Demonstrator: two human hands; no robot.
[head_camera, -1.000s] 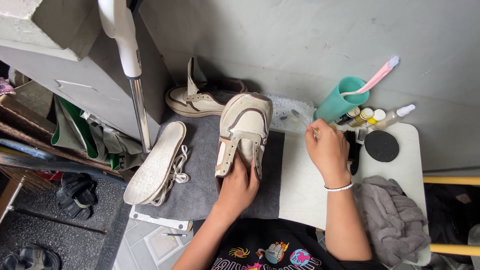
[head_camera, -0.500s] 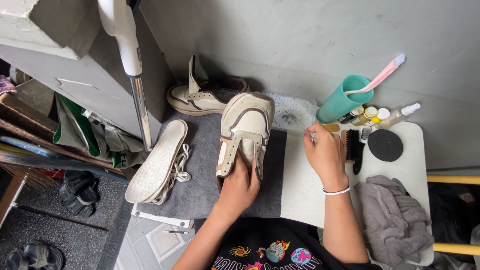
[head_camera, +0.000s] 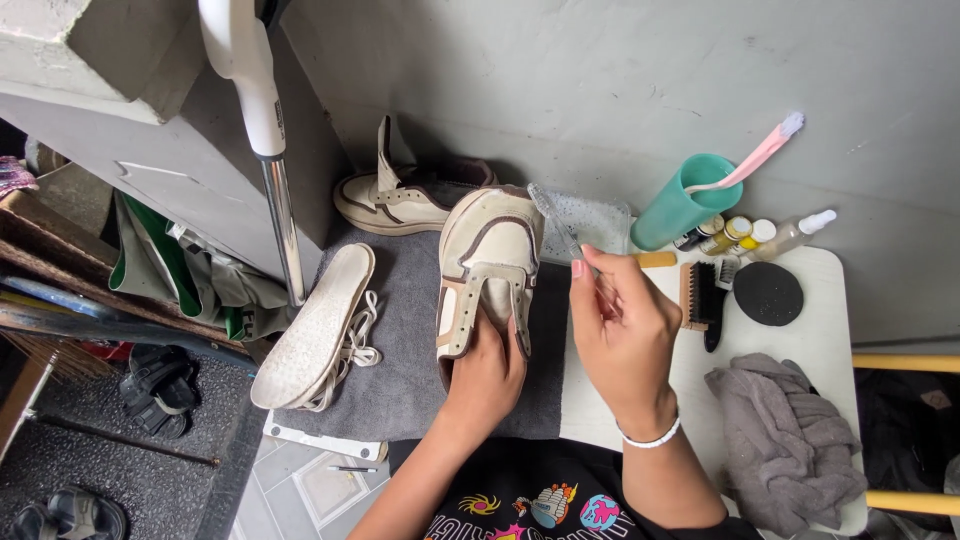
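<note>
A cream and brown sneaker (head_camera: 492, 250) lies toe-away on a grey mat (head_camera: 400, 380). My left hand (head_camera: 488, 375) grips its heel end, fingers tucked into the opening. My right hand (head_camera: 622, 330) is just right of the shoe and pinches a clear-handled toothbrush (head_camera: 556, 218). The brush head sits at the shoe's toe edge. The second sneaker (head_camera: 400, 195) lies on its side behind, against the wall.
A pale insole (head_camera: 315, 325) and laces (head_camera: 358, 345) lie left on the mat. The white table (head_camera: 825, 345) carries a teal cup (head_camera: 678, 208) with a pink toothbrush (head_camera: 758, 158), small bottles (head_camera: 738, 233), a black brush (head_camera: 700, 293), a black disc (head_camera: 768, 293) and a grey cloth (head_camera: 785, 445). A white pole (head_camera: 268, 160) stands at left.
My right hand has moved left from beside the cup and bottles to the shoe, bringing the clear toothbrush up to the toe. My left hand stays on the shoe.
</note>
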